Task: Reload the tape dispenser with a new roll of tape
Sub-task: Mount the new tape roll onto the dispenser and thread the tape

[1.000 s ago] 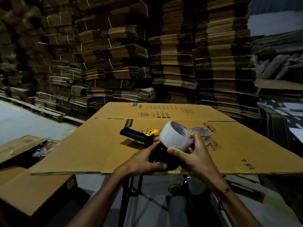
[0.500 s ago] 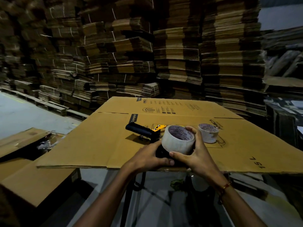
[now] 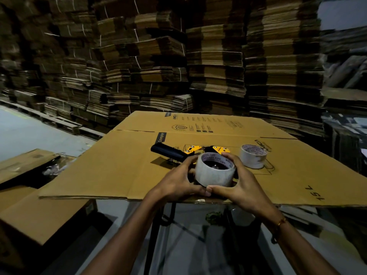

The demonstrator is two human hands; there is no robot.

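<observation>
A tape roll [image 3: 214,174] is sitting on the tape dispenser [image 3: 178,154], lying on a flattened carton [image 3: 119,167]; a second roll [image 3: 253,158] is standing right, cardboard stacks [image 3: 218,66] rising behind.

flattened brown printed cardboard sheet [image 3: 218,155] lying as the bench top | tall stacks of flattened brown corrugated cartons [image 3: 158,66] behind it, bundled with white string | brown cardboard box [image 3: 39,213] low at left | grey concrete floor [image 3: 25,135] far left | wooden pallets [image 3: 59,122] under the stacks

Matt brown cardboard sheet [image 3: 119,171], glossy whitish tape roll [image 3: 214,175], seemingly matt black plastic dispenser handle [image 3: 166,152].
</observation>
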